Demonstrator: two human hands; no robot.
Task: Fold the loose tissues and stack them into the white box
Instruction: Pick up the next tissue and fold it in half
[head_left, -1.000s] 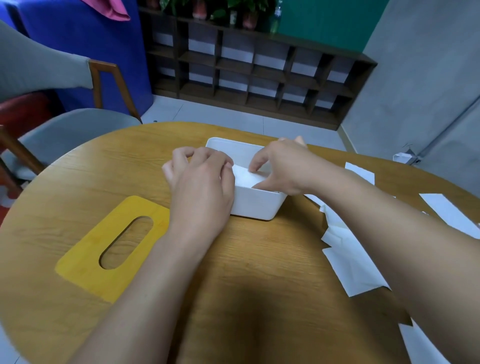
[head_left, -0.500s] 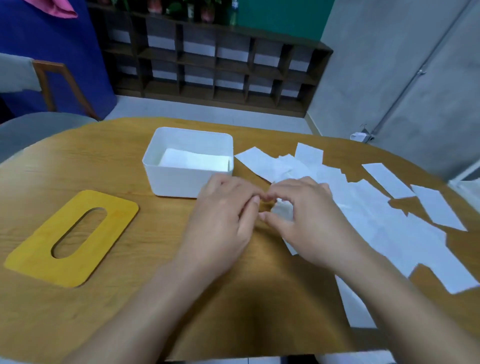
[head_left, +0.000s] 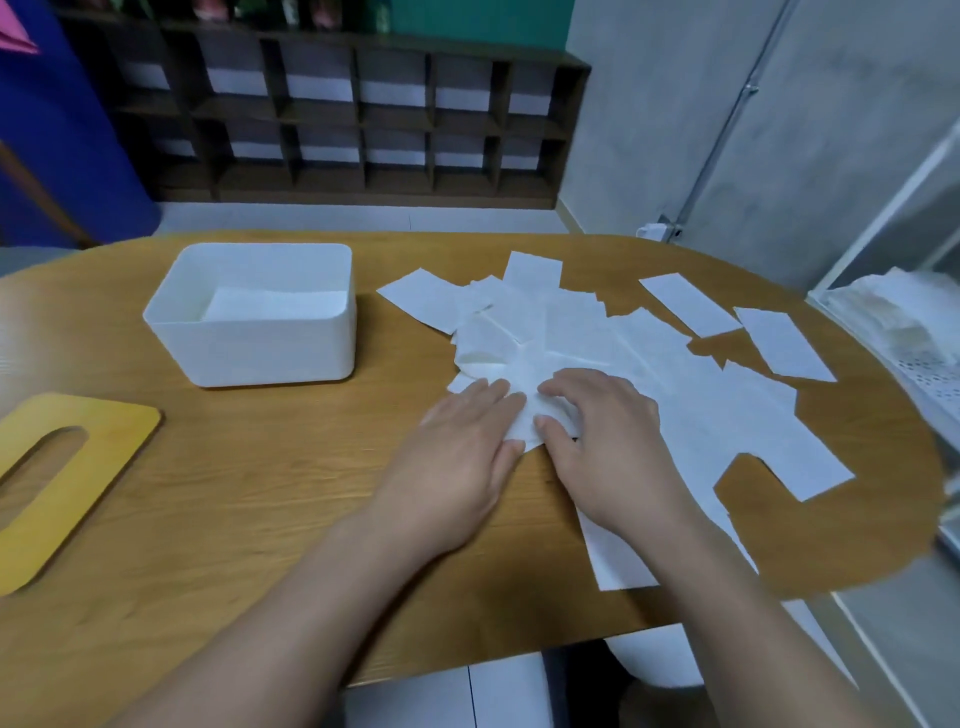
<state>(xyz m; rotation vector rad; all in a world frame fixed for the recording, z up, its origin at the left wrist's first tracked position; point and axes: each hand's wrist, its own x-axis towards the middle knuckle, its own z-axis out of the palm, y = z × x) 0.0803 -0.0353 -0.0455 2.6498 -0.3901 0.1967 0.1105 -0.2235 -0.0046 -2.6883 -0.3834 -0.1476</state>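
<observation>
While your left hand (head_left: 462, 447) lies flat, fingers straight, on a tissue (head_left: 524, 410) toward the worktop's (head_left: 260, 519) near edge, your right hand (head_left: 602, 431) pinches that sheet with curled fingers. Loose tissues (head_left: 675, 384) spread toward the right edge. Yellow lid (head_left: 98, 447): left edge. White box (head_left: 260, 332), folded tissues (head_left: 275, 304) inside: toward the far edge.

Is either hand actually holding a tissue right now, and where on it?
Both hands work one tissue from the pile: the right hand pinches its near edge, and the left hand presses flat on its left side.
</observation>
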